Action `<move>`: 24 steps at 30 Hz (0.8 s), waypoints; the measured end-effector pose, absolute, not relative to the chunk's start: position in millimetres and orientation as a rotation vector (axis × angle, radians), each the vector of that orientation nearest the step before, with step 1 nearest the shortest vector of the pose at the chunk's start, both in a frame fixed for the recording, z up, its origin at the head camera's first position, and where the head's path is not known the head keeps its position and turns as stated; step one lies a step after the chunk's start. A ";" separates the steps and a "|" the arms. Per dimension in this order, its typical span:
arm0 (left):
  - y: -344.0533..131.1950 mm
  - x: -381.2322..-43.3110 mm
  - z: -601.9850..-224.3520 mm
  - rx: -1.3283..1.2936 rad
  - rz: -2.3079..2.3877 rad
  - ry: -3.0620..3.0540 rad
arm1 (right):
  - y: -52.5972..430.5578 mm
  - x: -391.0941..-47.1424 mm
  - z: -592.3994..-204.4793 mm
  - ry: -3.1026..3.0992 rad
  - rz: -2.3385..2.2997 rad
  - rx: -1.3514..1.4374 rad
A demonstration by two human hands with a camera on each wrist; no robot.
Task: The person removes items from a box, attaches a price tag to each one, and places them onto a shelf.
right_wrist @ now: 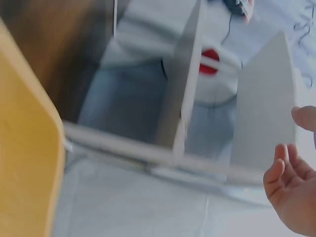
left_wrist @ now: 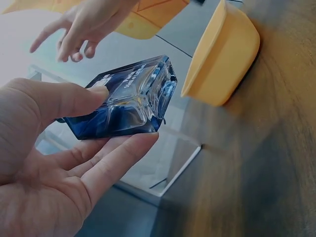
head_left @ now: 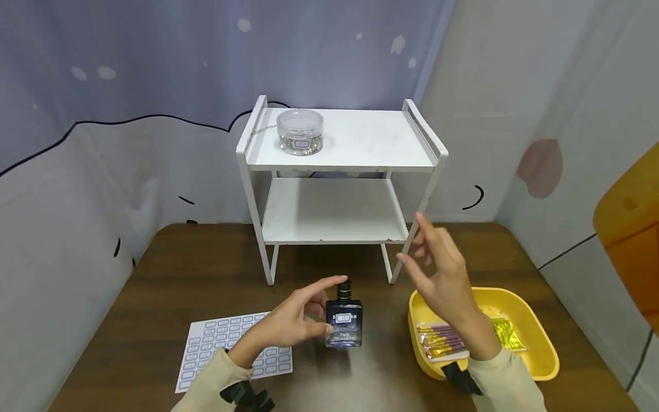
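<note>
My left hand (head_left: 296,317) holds a dark blue glass perfume bottle (head_left: 344,329) with a black cap, upright over the table. A small pale sticker sits on the bottle's front, across its printed name. In the left wrist view, the thumb presses one face of the bottle (left_wrist: 131,106) while fingers support the other side; its clear glass base points away from the palm. My right hand (head_left: 440,274) is raised near the right leg of the white shelf, thumb and fingers spread apart with nothing between them.
A white two-tier shelf (head_left: 355,212) stands at the back, a clear round jar (head_left: 301,134) on its top tier. Left lies a sheet of label stickers (head_left: 206,349). At right, a yellow basket (head_left: 546,349) contains packaged brushes (head_left: 440,342) and a shiny gold packet (head_left: 507,333).
</note>
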State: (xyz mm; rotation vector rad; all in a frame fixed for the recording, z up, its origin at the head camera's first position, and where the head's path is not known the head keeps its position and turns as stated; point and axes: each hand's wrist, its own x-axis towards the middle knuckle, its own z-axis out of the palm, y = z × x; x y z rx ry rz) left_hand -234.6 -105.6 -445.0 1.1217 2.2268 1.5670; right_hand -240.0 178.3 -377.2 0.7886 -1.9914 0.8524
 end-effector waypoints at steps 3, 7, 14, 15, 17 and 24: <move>-106.1 -235.7 -443.1 1.164 1.553 2.257 | 191.3 -259.4 -363.9 -2.026 0.790 0.674; -106.0 -236.2 -436.2 1.172 1.538 2.280 | 204.8 -283.7 -351.5 -2.070 0.755 0.632; -104.5 -234.1 -421.5 1.115 1.533 2.277 | 214.7 -303.9 -341.0 -2.078 0.804 0.716; -104.1 -234.0 -419.9 1.112 1.534 2.277 | 215.0 -304.9 -340.9 -2.076 0.805 0.718; -102.8 -234.3 -417.4 1.124 1.540 2.271 | 215.2 -306.4 -341.1 -2.068 0.809 0.728; -94.7 -234.0 -393.3 1.215 1.550 2.271 | 215.8 -306.0 -342.5 -2.069 0.783 0.701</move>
